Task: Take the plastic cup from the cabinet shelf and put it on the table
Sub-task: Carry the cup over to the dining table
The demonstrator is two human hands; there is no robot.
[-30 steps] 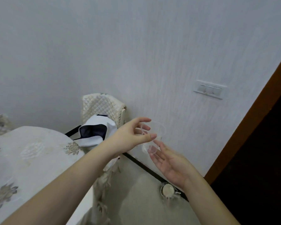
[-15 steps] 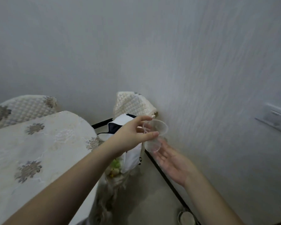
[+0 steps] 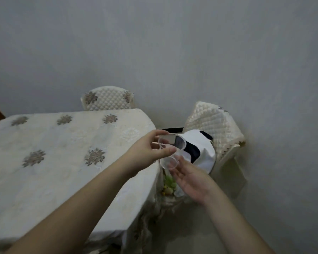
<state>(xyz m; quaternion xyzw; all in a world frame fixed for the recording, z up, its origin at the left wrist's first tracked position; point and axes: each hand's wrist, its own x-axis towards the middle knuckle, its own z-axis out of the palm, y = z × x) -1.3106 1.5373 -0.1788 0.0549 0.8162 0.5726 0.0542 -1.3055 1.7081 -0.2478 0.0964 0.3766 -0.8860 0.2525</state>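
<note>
A clear plastic cup (image 3: 171, 150) hangs in the air just past the right edge of the table (image 3: 66, 162), tilted with its rim toward the upper right. My left hand (image 3: 147, 153) grips it near the rim between thumb and fingers. My right hand (image 3: 189, 177) lies palm up under the cup, fingers spread, its fingertips touching the cup's base. The table wears a cream cloth with brownish flower patterns.
A chair (image 3: 215, 131) with a quilted cream cover stands right of the table with a white and navy bag (image 3: 200, 153) on it. Another covered chair (image 3: 108, 99) is behind the table against the grey wall. Bare floor lies at the lower right.
The view has swung left, bringing the whole table and a second chair into sight; the light switch and door frame are gone. Both hands carried the cup along, still held the same way.
</note>
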